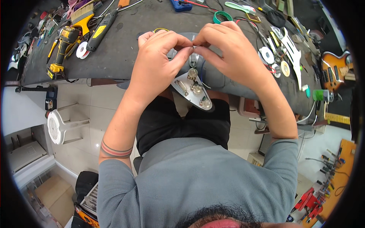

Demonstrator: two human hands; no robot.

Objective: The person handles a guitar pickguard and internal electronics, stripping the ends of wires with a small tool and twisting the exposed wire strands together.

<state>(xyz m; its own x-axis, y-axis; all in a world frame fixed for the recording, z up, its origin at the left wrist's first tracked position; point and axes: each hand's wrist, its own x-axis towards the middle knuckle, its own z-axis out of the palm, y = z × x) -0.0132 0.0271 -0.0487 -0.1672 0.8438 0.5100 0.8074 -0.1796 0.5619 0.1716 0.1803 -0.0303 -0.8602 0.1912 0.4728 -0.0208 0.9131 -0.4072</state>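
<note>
Evidently, in the head view, both arms were raised in front of the grey shirt point(205, 171), bent at the elbows and converging over the near edge of the workbench point(108, 66). The left forearm point(123, 117) rose steeply, leaning inward, with dark and reddish bands around it near the elbow. The right forearm point(277, 102) slanted up and inward from its elbow, which stood farther from the trunk.

The left hand point(156, 59) had its back toward the camera, its thumb and forefinger drawn together in a pinch pointing right. The right hand point(230, 51) mirrored it, wrist bent inward, forefinger curled and thumb reaching left. The fingertips of both met just beside one another; any item between them was too small to identify, so a firm hold could not be confirmed for either hand.

The metal plate point(193, 98), fitted with small round parts, lay tilted just below the fingertips, overhanging the bench edge above the lap.

A yellow drill point(61, 49) and a brush point(81, 17) lay to the left; a green ring point(215, 18) lay beyond the right hand.
</note>
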